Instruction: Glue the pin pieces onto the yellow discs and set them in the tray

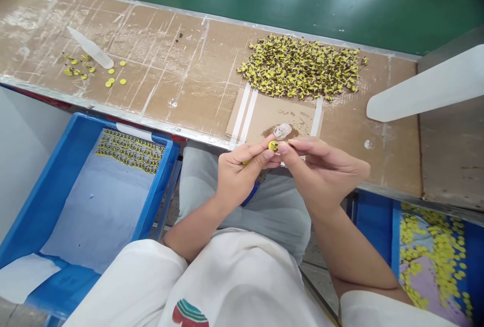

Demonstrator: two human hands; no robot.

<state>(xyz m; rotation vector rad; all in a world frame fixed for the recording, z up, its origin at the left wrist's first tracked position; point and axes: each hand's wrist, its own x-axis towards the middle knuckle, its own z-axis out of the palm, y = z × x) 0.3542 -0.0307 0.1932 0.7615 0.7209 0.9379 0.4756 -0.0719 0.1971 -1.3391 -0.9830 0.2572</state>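
Note:
Between my two hands, over the near edge of the bench, is a small round yellow piece [272, 145] with a dark bit on it. My left hand [242, 168] pinches the yellow piece between thumb and fingers. From the other side, my right hand [319, 166] has thumb and forefinger closed at the dark bit. A clear whitish blob [282, 131] lies just beyond my fingertips, on a taped cardboard sheet [264, 115] with wet brown spots. Behind that sheet spreads a large heap of small yellow and dark pieces [302, 65].
At my left, a blue tray [73, 166] holds rows of yellow and dark pieces [130, 150] on pale lining. Another blue bin at lower right contains many yellow discs [434, 246]. A white strip [91, 47] and loose pieces lie far left. A white panel [423, 85] juts in from the right.

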